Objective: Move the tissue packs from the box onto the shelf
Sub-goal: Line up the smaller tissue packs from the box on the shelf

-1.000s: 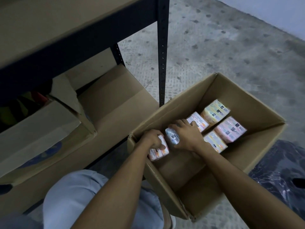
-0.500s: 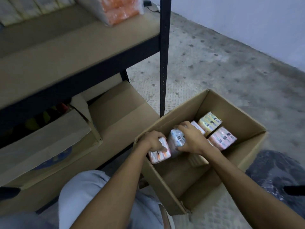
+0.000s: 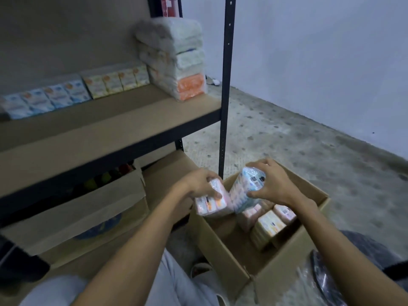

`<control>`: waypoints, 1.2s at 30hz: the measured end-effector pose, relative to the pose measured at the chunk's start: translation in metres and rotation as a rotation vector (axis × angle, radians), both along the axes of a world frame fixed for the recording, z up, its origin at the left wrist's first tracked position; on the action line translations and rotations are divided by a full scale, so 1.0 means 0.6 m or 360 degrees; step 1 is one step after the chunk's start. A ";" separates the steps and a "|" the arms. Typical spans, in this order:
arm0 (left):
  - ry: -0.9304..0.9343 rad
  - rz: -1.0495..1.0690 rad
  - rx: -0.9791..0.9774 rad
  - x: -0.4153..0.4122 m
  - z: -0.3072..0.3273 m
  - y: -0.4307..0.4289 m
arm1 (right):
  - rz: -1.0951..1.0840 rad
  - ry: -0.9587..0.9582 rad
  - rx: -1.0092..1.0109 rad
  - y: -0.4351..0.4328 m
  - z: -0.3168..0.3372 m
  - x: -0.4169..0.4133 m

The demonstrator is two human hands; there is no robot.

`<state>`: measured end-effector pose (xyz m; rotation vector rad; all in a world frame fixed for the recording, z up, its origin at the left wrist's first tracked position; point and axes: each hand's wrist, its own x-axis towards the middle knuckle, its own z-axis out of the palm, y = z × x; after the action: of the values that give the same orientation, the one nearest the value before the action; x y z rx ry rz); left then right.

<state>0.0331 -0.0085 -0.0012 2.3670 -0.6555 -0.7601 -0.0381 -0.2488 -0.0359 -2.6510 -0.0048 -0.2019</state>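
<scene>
no text, brand or number is legible to me in this view. item by item:

the blue pack [image 3: 247, 191] gripped in my right hand [image 3: 276, 184] carries dark code-like squares on its upper face; content unreadable. the pink pack [image 3: 212, 204] gripped in my left hand [image 3: 198, 182] shows one small dark mark above orange panels; no letters resolve. the other packs [image 3: 270, 225] in the box [image 3: 220, 250] carry printed labels, blurred. the blue shelf packs [image 3: 44, 100] and yellow shelf packs [image 3: 117, 81] on the shelf [image 3: 110, 120] show round orange emblems; wording too small. the red object [image 3: 170, 5] at the top edge bears a white label, unreadable. the carton [image 3: 99, 226] below the shelf has a blue print, partly hidden.
</scene>
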 end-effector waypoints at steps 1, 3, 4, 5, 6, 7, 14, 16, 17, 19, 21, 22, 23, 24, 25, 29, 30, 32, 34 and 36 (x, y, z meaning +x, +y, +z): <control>-0.0050 -0.0011 -0.0012 -0.007 0.024 0.010 | -0.0007 -0.0033 -0.0003 0.004 0.020 -0.008; -0.0166 -0.0046 -0.0033 -0.021 0.069 0.030 | -0.0023 -0.0133 0.0006 0.012 0.059 -0.023; -0.0235 -0.0059 -0.0043 -0.028 0.091 0.041 | -0.0028 -0.0199 0.0016 0.019 0.082 -0.033; -0.0315 -0.0059 -0.0044 -0.036 0.114 0.053 | -0.0031 -0.0258 0.0031 0.026 0.105 -0.043; -0.0398 -0.0058 -0.0050 -0.046 0.139 0.066 | -0.0028 -0.0311 0.0038 0.034 0.129 -0.054; -0.0456 -0.0043 -0.0070 -0.056 0.162 0.079 | -0.0025 -0.0363 0.0035 0.040 0.152 -0.063; -0.0684 0.0105 -0.0324 -0.105 0.300 0.200 | 0.0001 -0.0824 0.0088 0.097 0.283 -0.090; -0.0701 0.0154 -0.0432 -0.106 0.324 0.242 | 0.0033 -0.0941 0.0131 0.116 0.311 -0.086; -0.0716 0.0169 -0.0478 -0.105 0.333 0.263 | 0.0052 -0.0997 0.0145 0.126 0.323 -0.081; -0.0764 0.0222 -0.0537 -0.102 0.348 0.305 | 0.0093 -0.1098 0.0182 0.148 0.338 -0.066; -0.0807 0.0272 -0.0578 -0.098 0.358 0.345 | 0.0142 -0.1184 0.0257 0.172 0.346 -0.047; -0.0824 0.0298 -0.0598 -0.097 0.361 0.363 | 0.0163 -0.1223 0.0295 0.184 0.348 -0.037; -0.0842 0.0332 -0.0624 -0.094 0.362 0.381 | 0.0182 -0.1259 0.0335 0.196 0.350 -0.027; -0.0862 0.0367 -0.0658 -0.092 0.362 0.399 | 0.0203 -0.1292 0.0376 0.208 0.350 -0.016; -0.0892 0.0403 -0.0688 -0.089 0.360 0.415 | 0.0225 -0.1324 0.0413 0.220 0.349 -0.005; -0.0970 0.0490 -0.0714 -0.069 0.340 0.479 | 0.0302 -0.1362 0.0512 0.267 0.328 0.049; -0.0972 0.0509 -0.0718 -0.062 0.332 0.494 | 0.0319 -0.1344 0.0536 0.279 0.318 0.063; -0.0970 0.0555 -0.0700 -0.048 0.310 0.521 | 0.0344 -0.1292 0.0569 0.305 0.297 0.091; -0.0990 0.0614 -0.0648 -0.035 0.284 0.545 | 0.0364 -0.1258 0.0584 0.329 0.277 0.114; -0.1103 0.0659 -0.0603 -0.022 0.259 0.566 | 0.0378 -0.1264 0.0602 0.351 0.261 0.134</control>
<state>0.0197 0.3311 0.1543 2.2601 -0.4831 0.3589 0.0422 -0.0380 0.1205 -2.0173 -0.4832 -1.0383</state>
